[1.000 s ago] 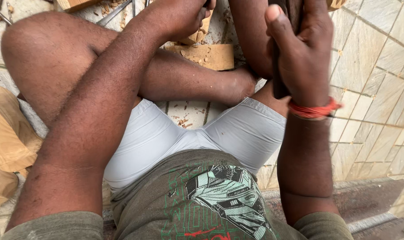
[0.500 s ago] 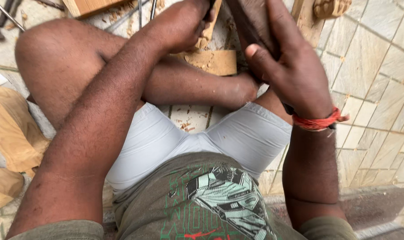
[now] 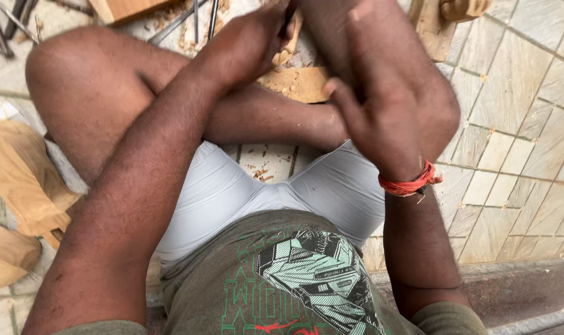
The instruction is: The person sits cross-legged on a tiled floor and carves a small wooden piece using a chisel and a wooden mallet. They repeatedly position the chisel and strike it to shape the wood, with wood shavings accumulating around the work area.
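Observation:
I sit cross-legged on a tiled floor. My left hand (image 3: 248, 46) reaches forward over my knee. Its fingers are curled on a pale wooden piece (image 3: 297, 80) that rests against my shin; most of what the fist holds is hidden. My right hand (image 3: 384, 115), with a red thread (image 3: 409, 184) around its wrist, is blurred by motion. It is wrapped around a dark wooden tool (image 3: 328, 37) just right of the pale piece.
Metal rods and chisels (image 3: 204, 15) lie on the floor ahead, beside a wooden block (image 3: 130, 7). Pale wood offcuts (image 3: 21, 180) lie at my left. A carved wooden piece (image 3: 461, 9) sits at the top right. Wood chips litter the tiles (image 3: 263, 170).
My right hand has swung down and toward me with the dark tool. My left hand has stayed on the pale wood. The view has tilted slightly.

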